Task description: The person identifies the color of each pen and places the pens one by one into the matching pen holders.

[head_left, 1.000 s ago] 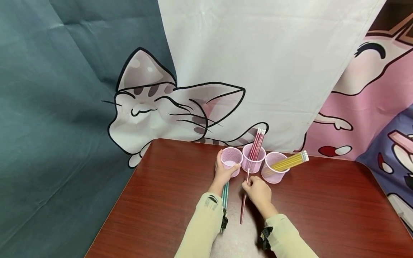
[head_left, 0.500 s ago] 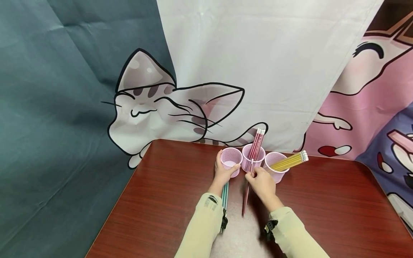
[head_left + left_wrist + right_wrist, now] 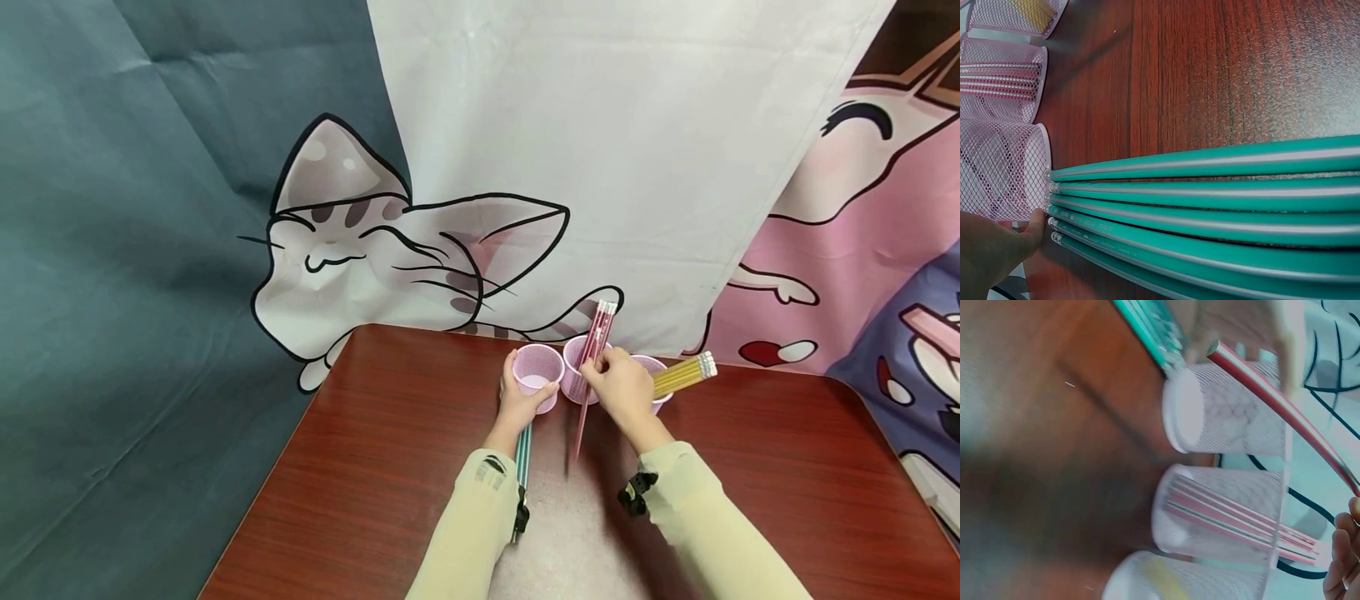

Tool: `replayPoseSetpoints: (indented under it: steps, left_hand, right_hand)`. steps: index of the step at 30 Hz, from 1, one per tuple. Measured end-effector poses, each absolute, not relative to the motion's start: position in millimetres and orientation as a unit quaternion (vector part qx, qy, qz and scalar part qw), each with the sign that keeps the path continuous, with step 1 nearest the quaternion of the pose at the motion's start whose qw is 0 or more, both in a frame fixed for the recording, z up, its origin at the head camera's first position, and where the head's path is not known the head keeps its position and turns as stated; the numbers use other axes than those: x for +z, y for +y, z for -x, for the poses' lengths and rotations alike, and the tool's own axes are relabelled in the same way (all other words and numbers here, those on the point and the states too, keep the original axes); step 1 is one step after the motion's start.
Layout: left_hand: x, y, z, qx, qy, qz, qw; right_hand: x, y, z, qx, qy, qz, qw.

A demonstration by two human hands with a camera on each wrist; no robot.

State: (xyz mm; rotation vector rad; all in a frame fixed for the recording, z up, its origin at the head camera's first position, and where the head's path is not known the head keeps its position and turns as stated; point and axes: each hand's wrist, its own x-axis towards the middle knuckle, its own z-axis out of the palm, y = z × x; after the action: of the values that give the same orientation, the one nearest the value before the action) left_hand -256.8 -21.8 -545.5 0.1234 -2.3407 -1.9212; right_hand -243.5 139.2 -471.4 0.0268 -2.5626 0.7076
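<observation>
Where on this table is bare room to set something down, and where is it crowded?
The table is bare between its left edge and the left sleeve, and between the right sleeve and its right edge. Crowded: the middle, with three cups, left hand, right hand and green pencils.

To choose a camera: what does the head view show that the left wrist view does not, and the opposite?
Only head: a cat face, the right hand holding a red pencil.
Only left wrist: the silver ends of the green pencils beside the left cup.
Both: the left hand on that cup, red pencils in the middle cup, yellow pencils in the right cup.
</observation>
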Motion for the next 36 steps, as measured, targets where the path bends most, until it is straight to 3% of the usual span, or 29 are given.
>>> replayPoseSetpoints:
  steps: [19, 26, 30, 36]
  left_hand:
    - [-548, -22, 258, -0.636, -0.769, -0.043, 0.055]
    - [-549, -22, 258, -0.638, -0.767, -0.039, 0.057]
    - [-550, -22, 257, -0.637, -0.768, -0.041, 0.054]
    - [-551, -22, 258, -0.633, -0.771, -0.039, 0.057]
  right_hand:
    - [-418, 162, 276, 0.254, -0.921, 0.014, 0.296]
    - [-416, 170, 284, 0.273, -0.911, 0.032, 0.308]
    - [-427, 173, 284, 0.279, -0.912, 0.047, 0.297]
    - [-443, 174, 282, 0.273, -0.93, 0.078, 0.234]
